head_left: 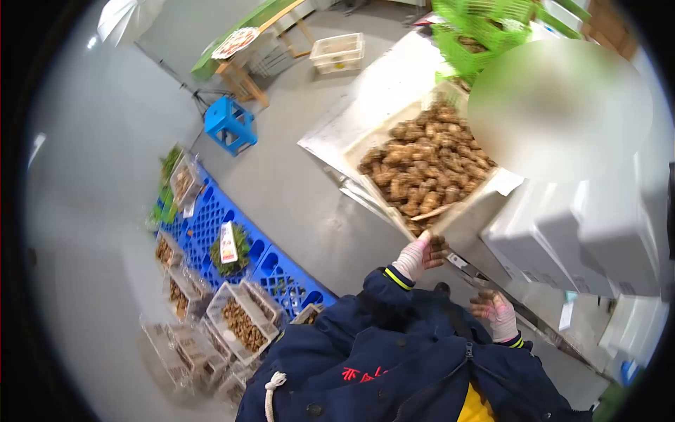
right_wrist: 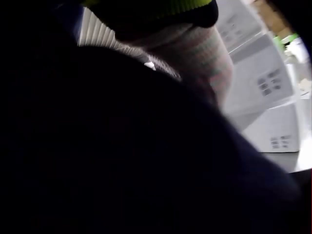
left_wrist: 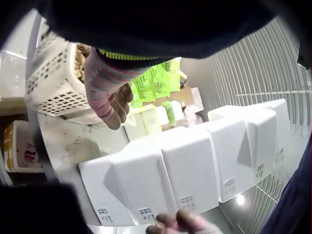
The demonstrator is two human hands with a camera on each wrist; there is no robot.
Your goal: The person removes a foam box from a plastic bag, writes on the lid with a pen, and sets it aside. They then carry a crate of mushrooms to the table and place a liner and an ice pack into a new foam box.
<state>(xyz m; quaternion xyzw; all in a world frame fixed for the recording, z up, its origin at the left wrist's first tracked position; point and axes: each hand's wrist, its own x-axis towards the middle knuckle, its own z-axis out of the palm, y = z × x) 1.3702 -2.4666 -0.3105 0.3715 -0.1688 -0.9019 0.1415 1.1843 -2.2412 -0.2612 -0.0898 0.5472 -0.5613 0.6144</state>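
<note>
A cream plastic crate [head_left: 388, 211] full of brown knobbly roots [head_left: 429, 158] stands on the table at centre right of the head view. The left hand [head_left: 420, 256], in a pinkish glove with dark fingertips, is by the crate's near corner; whether it touches is unclear. In the left wrist view this left hand [left_wrist: 108, 92] has loosely bent fingers with nothing in them, beside the crate [left_wrist: 61, 85]. The right hand [head_left: 495, 313], gloved alike, hangs before the body with relaxed fingers, holding nothing. Its fingers are hidden in the right wrist view, where the gloved wrist shows.
White boxes [head_left: 562, 232] stand in a row at the right. Green baskets [head_left: 481, 35] are beyond the crate. A blue pallet [head_left: 246, 239] with plastic-wrapped trays [head_left: 242, 323] lies on the floor at left, a blue stool [head_left: 230, 126] farther back. A blurred oval covers the upper right.
</note>
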